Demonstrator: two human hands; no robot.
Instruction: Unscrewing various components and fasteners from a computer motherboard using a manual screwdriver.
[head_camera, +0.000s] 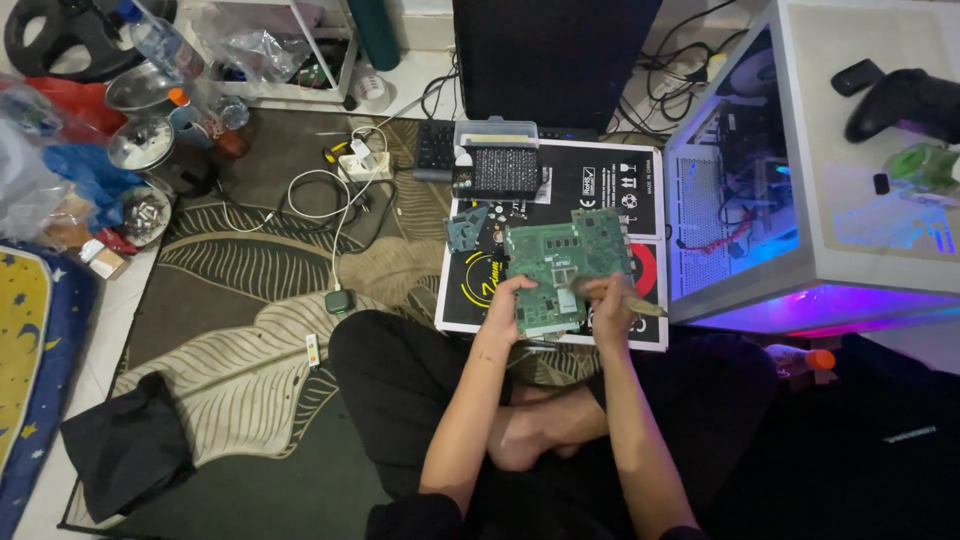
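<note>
A green circuit board (560, 258) is held up over a flat black printed box (610, 190) lying on the floor. My left hand (503, 310) grips the board's lower left edge. My right hand (608, 300) holds a small brush (640, 306) with its bristle end against the board's lower middle. A smaller grey board piece (466, 226) lies on the box to the left.
A clear case of screwdriver bits (497, 160) sits at the box's far edge, with a keyboard (434, 145) behind. A lit computer case (730, 190) stands at right, a game controller (905, 100) on its top. Cables and a charger (340, 300) lie on the patterned rug.
</note>
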